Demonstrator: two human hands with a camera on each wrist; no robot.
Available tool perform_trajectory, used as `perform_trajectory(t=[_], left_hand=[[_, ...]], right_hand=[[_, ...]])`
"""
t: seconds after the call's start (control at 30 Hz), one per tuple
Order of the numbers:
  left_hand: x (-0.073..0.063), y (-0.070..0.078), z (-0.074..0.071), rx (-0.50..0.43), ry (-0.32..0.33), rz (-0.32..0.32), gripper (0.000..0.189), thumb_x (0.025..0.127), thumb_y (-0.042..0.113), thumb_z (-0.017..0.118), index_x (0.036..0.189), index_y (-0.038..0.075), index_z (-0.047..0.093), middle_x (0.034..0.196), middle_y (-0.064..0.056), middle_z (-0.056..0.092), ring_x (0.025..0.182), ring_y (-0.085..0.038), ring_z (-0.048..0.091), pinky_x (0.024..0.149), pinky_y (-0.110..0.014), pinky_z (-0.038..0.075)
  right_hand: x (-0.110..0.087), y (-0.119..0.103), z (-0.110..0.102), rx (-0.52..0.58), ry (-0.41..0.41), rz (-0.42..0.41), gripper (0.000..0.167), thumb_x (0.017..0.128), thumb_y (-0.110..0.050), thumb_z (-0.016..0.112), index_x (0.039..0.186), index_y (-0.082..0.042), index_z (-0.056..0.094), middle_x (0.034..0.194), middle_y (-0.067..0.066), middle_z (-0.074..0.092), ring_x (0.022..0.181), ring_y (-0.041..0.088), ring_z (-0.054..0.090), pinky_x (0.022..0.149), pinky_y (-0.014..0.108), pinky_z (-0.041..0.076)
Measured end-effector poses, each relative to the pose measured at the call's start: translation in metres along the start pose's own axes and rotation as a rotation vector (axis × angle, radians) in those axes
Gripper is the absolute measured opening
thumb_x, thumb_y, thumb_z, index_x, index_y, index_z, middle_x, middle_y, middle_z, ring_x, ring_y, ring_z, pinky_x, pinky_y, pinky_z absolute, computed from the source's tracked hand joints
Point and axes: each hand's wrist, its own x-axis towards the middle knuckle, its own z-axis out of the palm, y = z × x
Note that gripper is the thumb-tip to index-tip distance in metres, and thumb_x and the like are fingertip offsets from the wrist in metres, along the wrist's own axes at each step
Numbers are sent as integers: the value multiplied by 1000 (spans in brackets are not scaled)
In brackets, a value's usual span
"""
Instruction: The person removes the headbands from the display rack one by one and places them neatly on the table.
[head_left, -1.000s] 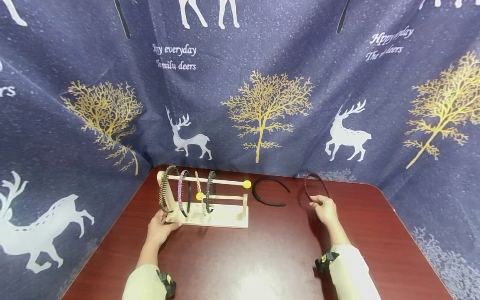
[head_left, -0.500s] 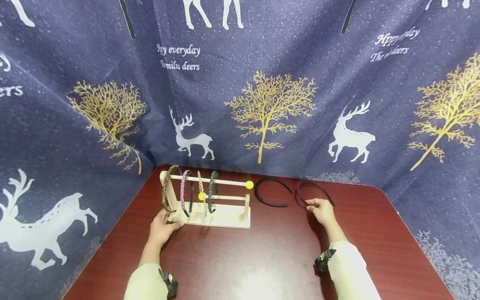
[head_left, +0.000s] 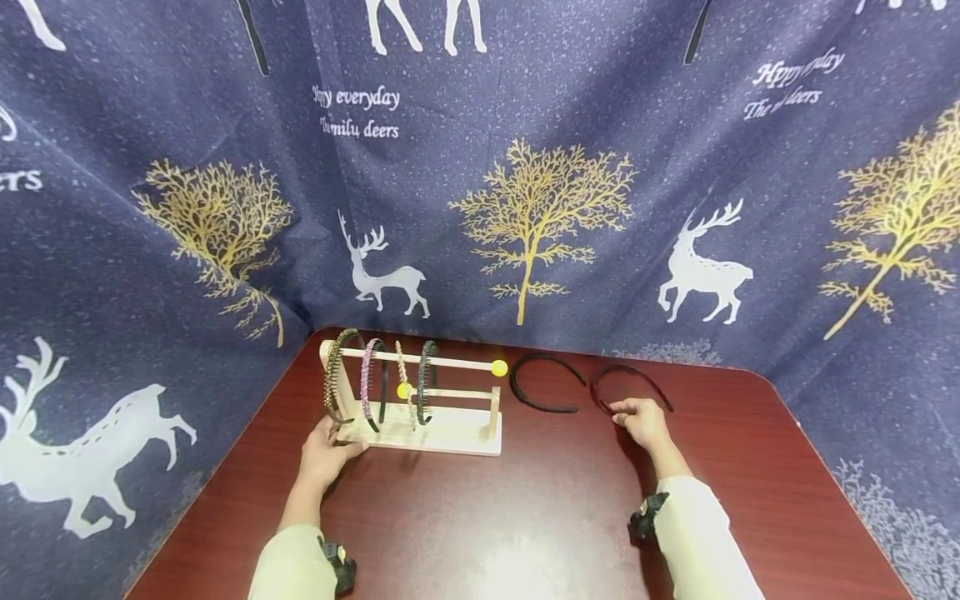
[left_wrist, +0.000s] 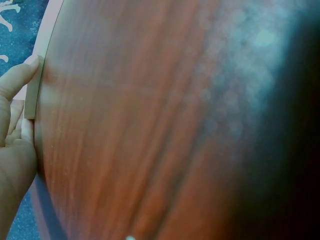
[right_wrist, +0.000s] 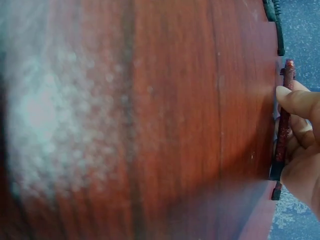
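My left hand [head_left: 321,462] grips the near left corner of a pale wooden headband stand [head_left: 459,431]; in the left wrist view its thumb lies along the wooden base's edge [left_wrist: 33,95]. On the upper rod hang an olive-gold headband [head_left: 330,385], a pink one [head_left: 365,385], a beige braided one [head_left: 401,367] and a dark green one [head_left: 422,387]. At the right, my right hand [head_left: 645,423] pinches a dark red headband [head_left: 632,368] low over the table. The right wrist view shows thumb and fingers on either side of the red band [right_wrist: 284,127].
A black headband [head_left: 551,409] lies on the table between the stand and the red one. Yellow balls cap the stand's rods, the upper ball [head_left: 499,367] pointing right. Behind the reddish-brown table [head_left: 570,492] hangs a blue patterned cloth [head_left: 450,275].
The red headband has gone from raised and tilted to lying lower and flatter, slightly left, with my right hand still holding it. My left hand stays at the stand's corner.
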Motion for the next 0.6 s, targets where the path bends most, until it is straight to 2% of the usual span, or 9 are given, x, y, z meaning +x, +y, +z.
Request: perform_trajectory(t=[0.27, 0.5, 0.6], left_hand=[[0, 1, 0, 3, 8, -6, 65, 72, 1, 76, 128, -1, 45, 134, -22, 46, 125, -34, 39, 104, -41, 32], [-1, 2, 1, 38, 18, -4, 63, 71, 2, 77, 126, 1, 47, 130, -22, 49, 123, -34, 43, 102, -42, 34], [-1, 2, 1, 48, 20, -10, 61, 71, 2, 77, 125, 2, 48, 130, -22, 50, 123, -34, 43, 101, -41, 34]], right_hand=[[1, 1, 2, -9, -44, 6, 18, 79, 1, 65, 96, 1, 71, 98, 17, 67, 100, 37, 57, 84, 50, 45], [2, 1, 2, -4, -45, 39, 18, 81, -1, 66, 98, -1, 71, 98, 16, 68, 96, 32, 59, 80, 45, 45], [1, 2, 1, -2, -40, 27, 17, 81, -2, 66, 98, -1, 70, 96, 16, 68, 94, 31, 59, 79, 44, 45]])
